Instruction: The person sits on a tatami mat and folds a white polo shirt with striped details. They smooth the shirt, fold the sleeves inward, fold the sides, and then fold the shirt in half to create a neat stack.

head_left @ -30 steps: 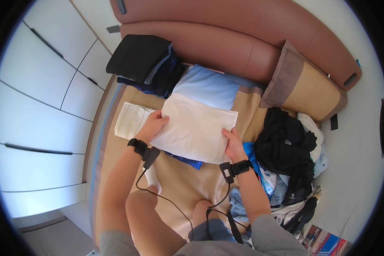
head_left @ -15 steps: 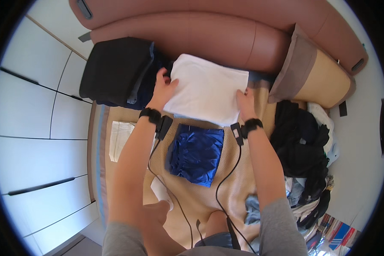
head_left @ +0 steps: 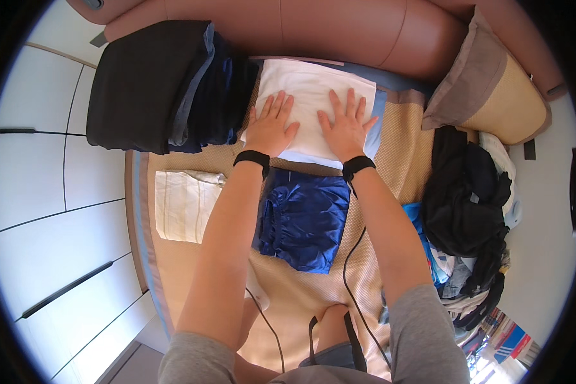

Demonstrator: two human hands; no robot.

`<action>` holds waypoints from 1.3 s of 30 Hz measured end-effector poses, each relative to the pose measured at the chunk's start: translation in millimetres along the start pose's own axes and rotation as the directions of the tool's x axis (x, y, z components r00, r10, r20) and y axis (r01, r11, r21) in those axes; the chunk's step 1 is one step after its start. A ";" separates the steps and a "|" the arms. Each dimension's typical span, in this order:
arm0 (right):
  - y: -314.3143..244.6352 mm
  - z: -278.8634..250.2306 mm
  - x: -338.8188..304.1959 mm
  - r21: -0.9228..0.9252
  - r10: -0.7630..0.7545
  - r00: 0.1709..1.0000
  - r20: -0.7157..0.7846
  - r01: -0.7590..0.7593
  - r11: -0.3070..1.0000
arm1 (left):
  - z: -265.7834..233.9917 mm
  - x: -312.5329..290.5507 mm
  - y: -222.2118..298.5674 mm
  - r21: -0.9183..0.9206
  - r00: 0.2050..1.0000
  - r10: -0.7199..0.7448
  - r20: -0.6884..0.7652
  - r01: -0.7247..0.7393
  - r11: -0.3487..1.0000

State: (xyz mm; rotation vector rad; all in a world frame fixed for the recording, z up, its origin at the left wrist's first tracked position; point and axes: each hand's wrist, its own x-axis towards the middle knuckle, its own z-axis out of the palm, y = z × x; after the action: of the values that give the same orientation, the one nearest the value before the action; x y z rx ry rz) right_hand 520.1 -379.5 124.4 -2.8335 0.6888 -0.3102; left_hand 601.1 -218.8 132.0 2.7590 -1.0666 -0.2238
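Observation:
A folded white garment (head_left: pixel 310 80) lies flat near the headboard, on top of a light blue folded piece (head_left: pixel 379 121) whose edge shows at its right and front. My left hand (head_left: pixel 272 127) presses flat on its left part with fingers spread. On its right part rests my right hand (head_left: pixel 348 128), palm down and fingers apart. Just nearer to me lie folded shiny blue shorts (head_left: pixel 307 221). Partly behind my left forearm is a folded cream cloth (head_left: pixel 184 205). To the left of the white garment stands a stack of dark folded clothes (head_left: pixel 150 83).
Woven tan matting (head_left: pixel 403 153) covers the bed, with a brown padded headboard (head_left: pixel 339 32) behind. A tan and brown pillow (head_left: pixel 493 89) leans at the far right. Below it sits a loose heap of clothes (head_left: pixel 461 211). White cabinets (head_left: pixel 32 166) line the left; cords hang from my wrists.
The white garment was held up by its sides and now lies on the light blue piece. Both hands have gone from gripping its edges to lying flat on top. My view has shifted slightly.

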 end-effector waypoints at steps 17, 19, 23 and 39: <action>-17.4 48.2 15.3 -0.151 -0.030 0.999 -0.031 0.025 0.988 | 33.9 23.7 -38.9 -0.293 0.988 -0.059 0.140 0.098 0.951; -18.9 52.8 15.0 -0.188 -0.033 0.999 -0.035 0.026 0.982 | 33.9 23.9 -41.2 -0.293 0.988 -0.064 0.144 0.104 0.950; -13.8 57.0 20.1 -0.123 -0.041 0.999 -0.017 0.039 0.992 | 35.3 25.8 -39.2 -0.249 0.987 -0.084 0.138 0.116 0.962; 170.7 22.3 -155.3 0.318 0.459 0.888 0.017 -0.440 0.840 | -4.2 -75.8 16.2 -0.169 0.970 0.093 -0.226 -0.133 0.977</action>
State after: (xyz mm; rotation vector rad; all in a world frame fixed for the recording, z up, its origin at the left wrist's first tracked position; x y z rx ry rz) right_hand 317.9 -451.3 36.6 -2.2822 1.1735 -0.3824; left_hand 535.9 -178.9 145.4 2.4827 -1.0826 -0.0029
